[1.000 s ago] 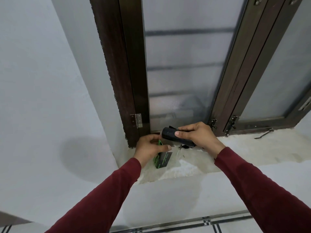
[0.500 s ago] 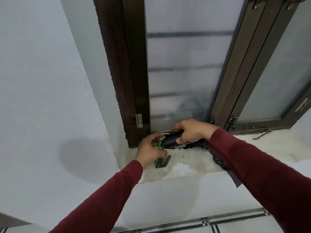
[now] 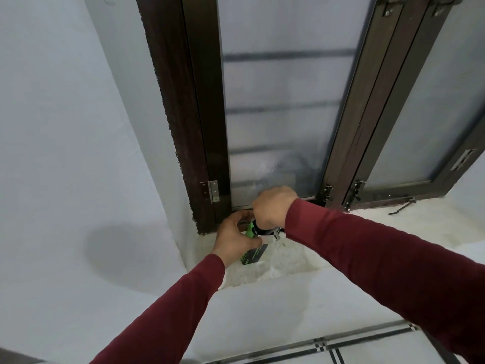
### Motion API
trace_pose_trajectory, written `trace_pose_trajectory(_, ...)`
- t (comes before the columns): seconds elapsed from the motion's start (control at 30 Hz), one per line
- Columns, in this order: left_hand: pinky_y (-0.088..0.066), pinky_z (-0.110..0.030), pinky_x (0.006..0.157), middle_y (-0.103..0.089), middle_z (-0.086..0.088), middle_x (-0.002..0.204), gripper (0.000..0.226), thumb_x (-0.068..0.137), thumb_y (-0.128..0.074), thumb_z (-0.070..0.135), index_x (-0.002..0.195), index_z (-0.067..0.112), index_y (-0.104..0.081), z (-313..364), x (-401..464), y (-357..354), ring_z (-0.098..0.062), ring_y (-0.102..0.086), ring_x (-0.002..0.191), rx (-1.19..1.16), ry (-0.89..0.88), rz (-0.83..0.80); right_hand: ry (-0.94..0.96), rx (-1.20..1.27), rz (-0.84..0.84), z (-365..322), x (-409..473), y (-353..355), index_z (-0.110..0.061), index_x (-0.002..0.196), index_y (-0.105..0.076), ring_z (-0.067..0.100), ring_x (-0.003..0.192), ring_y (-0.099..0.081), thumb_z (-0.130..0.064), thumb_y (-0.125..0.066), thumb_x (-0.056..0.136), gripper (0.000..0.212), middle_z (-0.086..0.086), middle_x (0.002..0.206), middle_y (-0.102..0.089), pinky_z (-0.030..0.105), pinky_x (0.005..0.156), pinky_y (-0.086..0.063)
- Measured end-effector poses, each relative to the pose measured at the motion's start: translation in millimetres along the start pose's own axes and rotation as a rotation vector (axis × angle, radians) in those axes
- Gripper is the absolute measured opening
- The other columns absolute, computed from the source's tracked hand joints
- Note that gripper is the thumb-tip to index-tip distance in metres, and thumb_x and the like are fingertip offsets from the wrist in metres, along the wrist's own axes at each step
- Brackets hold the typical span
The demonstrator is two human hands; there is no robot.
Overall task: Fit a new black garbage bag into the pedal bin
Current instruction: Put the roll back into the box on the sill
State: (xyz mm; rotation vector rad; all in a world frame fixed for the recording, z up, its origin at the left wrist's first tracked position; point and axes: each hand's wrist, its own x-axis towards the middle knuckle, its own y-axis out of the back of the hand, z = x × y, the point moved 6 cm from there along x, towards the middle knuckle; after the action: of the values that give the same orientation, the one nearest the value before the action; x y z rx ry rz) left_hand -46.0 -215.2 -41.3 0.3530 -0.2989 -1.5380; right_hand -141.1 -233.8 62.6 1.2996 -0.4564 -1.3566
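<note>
Seen from my head camera, both my hands meet on a pale stone windowsill (image 3: 341, 248), at the foot of a dark wooden window frame (image 3: 199, 127). My left hand (image 3: 233, 239) curls around a green and black box (image 3: 253, 254) standing on the sill. My right hand (image 3: 273, 206) is closed over a black roll of garbage bags (image 3: 265, 231), pressing its end into the box's open top. Frosted glass (image 3: 283, 101) rises behind.
</note>
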Motion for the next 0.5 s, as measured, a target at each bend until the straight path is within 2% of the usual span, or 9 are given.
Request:
trace_pose_trajectory(0.1, -0.047, -0.025, 0.089, -0.065, 0.008, 0.123, 0.077, 0.065, -0.093, 0.013, 0.133, 0.023, -0.059, 0.4, 0.7, -1.7, -0.012, -0.059, 0.112, 0.009, 0.012, 0.005, -0.034, -0.027, 0.005, -6.1, -1.4, 2.7, -0.013, 0.121, -0.069, 0.031, 0.106, -0.068, -0.020, -0.058, 0.097, 0.027, 0.004, 0.118, -0.067, 0.047, 0.094, -0.057)
trace_pose_trajectory(0.23, -0.051, -0.025, 0.092, -0.066, 0.010, 0.123, 0.068, 0.066, -0.092, 0.013, 0.122, 0.032, -0.059, -3.0, 1.7, 0.0, -0.011, -0.061, 0.114, 0.000, -0.004, -0.005, 0.000, -0.033, 0.046, 0.0, -4.1, 10.1, -0.014, 0.106, -0.068, 0.027, 0.097, -0.070, -0.021, -0.057, 0.095, 0.017, 0.003, 0.108, -0.068, 0.045, 0.091, -0.059)
trace_pose_trajectory(0.3, -0.052, -0.028, 0.095, -0.067, 0.008, 0.122, 0.065, 0.066, -0.091, 0.017, 0.123, 0.027, -0.062, -5.1, 2.4, 0.2, -0.011, -0.063, 0.115, 0.027, -0.022, -0.024, 0.002, -0.039, 0.081, 1.7, -1.3, 11.8, -0.015, 0.099, -0.067, 0.026, 0.088, -0.069, -0.023, -0.059, 0.093, 0.012, 0.002, 0.100, -0.067, 0.045, 0.087, -0.060)
trace_pose_trajectory(0.37, -0.052, -0.028, 0.093, -0.067, 0.011, 0.119, 0.068, 0.065, -0.091, 0.021, 0.127, 0.024, -0.062, -4.5, 2.5, -0.1, -0.010, -0.063, 0.113, 0.061, -0.035, -0.035, 0.009, -0.047, 0.132, -1.3, 5.1, 11.2, -0.016, 0.094, -0.065, 0.023, 0.072, -0.064, -0.024, -0.063, 0.090, 0.010, 0.000, 0.089, -0.063, 0.040, 0.075, -0.060)
trace_pose_trajectory(0.4, -0.052, -0.028, 0.092, -0.067, 0.012, 0.117, 0.069, 0.064, -0.091, 0.022, 0.127, 0.026, -0.062, -3.6, 2.9, -0.2, -0.010, -0.063, 0.112, 0.069, -0.035, -0.035, 0.023, -0.056, 0.155, -3.6, 7.7, 10.2, -0.016, 0.095, -0.067, 0.020, 0.064, -0.058, -0.024, -0.065, 0.088, 0.011, 0.000, 0.084, -0.060, 0.035, 0.064, -0.056)
trace_pose_trajectory(0.43, -0.052, -0.029, 0.093, -0.066, 0.013, 0.117, 0.071, 0.064, -0.091, 0.022, 0.127, 0.027, -0.061, -2.7, 4.0, -0.1, -0.011, -0.063, 0.112, 0.074, -0.034, -0.034, 0.046, -0.065, 0.177, -5.6, 9.7, 9.4, -0.016, 0.098, -0.070, 0.018, 0.059, -0.053, -0.024, -0.067, 0.087, 0.014, -0.001, 0.080, -0.058, 0.031, 0.053, -0.048)
trace_pose_trajectory(0.5, -0.055, -0.034, 0.096, -0.067, 0.010, 0.119, 0.071, 0.063, -0.091, 0.023, 0.127, 0.027, -0.061, -1.3, 6.1, 0.2, -0.013, -0.063, 0.113, 0.082, -0.033, -0.034, 0.094, -0.072, 0.194, -6.8, 11.9, 6.7, -0.019, 0.104, -0.075, 0.016, 0.059, -0.051, -0.028, -0.073, 0.085, 0.021, -0.002, 0.079, -0.057, 0.029, 0.044, -0.035)
